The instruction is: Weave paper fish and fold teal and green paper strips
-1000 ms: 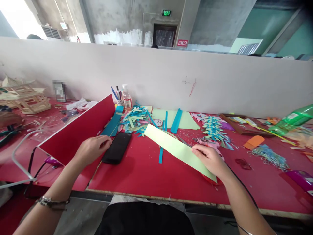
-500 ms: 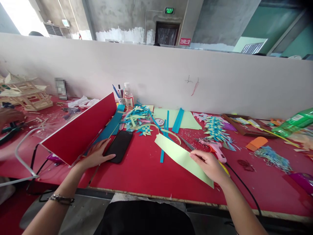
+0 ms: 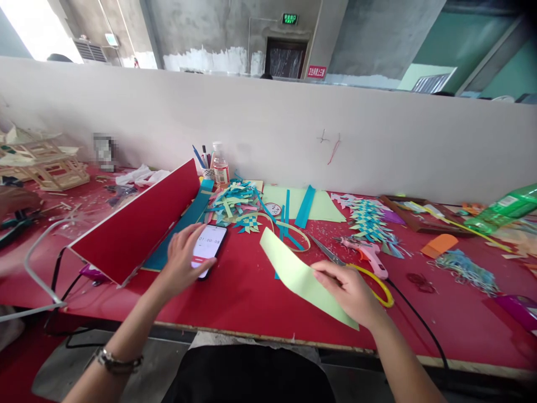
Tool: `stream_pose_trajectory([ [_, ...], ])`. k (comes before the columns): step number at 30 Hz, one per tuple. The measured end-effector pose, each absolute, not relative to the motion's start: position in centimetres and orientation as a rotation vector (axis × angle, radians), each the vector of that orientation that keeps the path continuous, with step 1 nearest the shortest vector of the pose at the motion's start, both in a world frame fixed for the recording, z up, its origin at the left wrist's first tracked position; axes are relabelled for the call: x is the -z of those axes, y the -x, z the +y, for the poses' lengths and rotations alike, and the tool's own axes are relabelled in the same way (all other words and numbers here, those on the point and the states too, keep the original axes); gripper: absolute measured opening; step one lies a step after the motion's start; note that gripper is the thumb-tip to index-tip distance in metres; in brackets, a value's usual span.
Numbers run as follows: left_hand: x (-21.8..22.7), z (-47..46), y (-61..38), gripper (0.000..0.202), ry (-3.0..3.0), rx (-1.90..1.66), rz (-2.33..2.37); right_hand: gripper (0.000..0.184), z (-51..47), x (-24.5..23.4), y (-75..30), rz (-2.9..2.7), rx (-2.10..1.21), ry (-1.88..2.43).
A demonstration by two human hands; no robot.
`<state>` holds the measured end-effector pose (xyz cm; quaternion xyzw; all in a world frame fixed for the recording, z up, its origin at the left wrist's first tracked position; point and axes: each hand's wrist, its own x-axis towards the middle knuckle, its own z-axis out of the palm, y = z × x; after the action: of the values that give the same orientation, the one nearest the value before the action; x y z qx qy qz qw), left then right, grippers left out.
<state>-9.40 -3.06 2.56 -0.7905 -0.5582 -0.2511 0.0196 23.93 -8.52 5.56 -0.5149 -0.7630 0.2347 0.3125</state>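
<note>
My left hand (image 3: 181,266) is over the left side of a phone (image 3: 212,246), thumb and fingers apart and nothing held. The phone lies flat with its screen lit, showing timer-like digits and a red bar. In my right hand (image 3: 348,291) is a pale green paper strip (image 3: 293,274), pinched near its right part and bowed above the table. Beside that hand lie scissors (image 3: 386,288) with yellow handles, partly hidden by it. Narrow blue paper strips (image 3: 286,212) and a curled pale strip (image 3: 308,238) lie beyond the green paper.
A red board (image 3: 138,224) leans at the left. Woven paper pieces (image 3: 239,196), a pink glue gun (image 3: 371,254) and a bottle (image 3: 221,165) stand or lie farther back. A green bottle (image 3: 509,207) is at right. Another person's hand (image 3: 19,198) is at far left.
The phone's screen has lit up. My left hand has lifted and shifted right over the phone. The green strip has moved slightly left and bends more, uncovering the scissors' yellow handles.
</note>
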Motion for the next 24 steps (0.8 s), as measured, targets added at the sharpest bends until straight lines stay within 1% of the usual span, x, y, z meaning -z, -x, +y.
stream_pose_trajectory([
  [1,-3.7,-4.0,7.5,0.06,2.507,0.827,-1.583,0.023,-8.7,-5.9,-23.2,-2.058,-0.609,1.324],
  [3,-5.6,-6.0,3.8,0.05,2.657,0.812,-1.276,0.02,-9.1,-6.5,-21.8,-2.185,-0.555,1.246],
  [4,-6.3,-6.8,2.2,0.043,2.719,0.798,-1.166,0.018,-9.2,-6.7,-21.2,-2.251,-0.506,1.21],
  [6,-7.1,-7.9,-0.3,0.021,2.76,0.832,-1.021,0.019,-9.5,-7.2,-20.3,-2.35,-0.385,1.154],
  [7,-7.2,-8.2,-1.1,0.015,2.757,0.827,-0.955,0.02,-9.7,-7.4,-20.1,-2.378,-0.328,1.134],
  [10,-6.9,-8.1,-1.7,0.017,2.67,0.784,-0.795,0.024,-10.1,-7.9,-20.1,-2.414,-0.273,1.118],
  [16,-6.5,-7.2,1.6,0.02,2.536,0.788,-0.665,0.023,-10.1,-7.8,-23.0,-2.327,-0.431,1.202],
  [21,-6.0,-6.7,6.5,0.019,2.496,0.65,-0.817,0.022,-9.6,-6.8,-27.3,-2.3,-0.506,1.347],
  [24,-6.4,-6.6,8.3,0.019,2.411,0.672,-1.021,0.019,-9.8,-6.5,-28.9,-2.232,-0.425,1.406],
])
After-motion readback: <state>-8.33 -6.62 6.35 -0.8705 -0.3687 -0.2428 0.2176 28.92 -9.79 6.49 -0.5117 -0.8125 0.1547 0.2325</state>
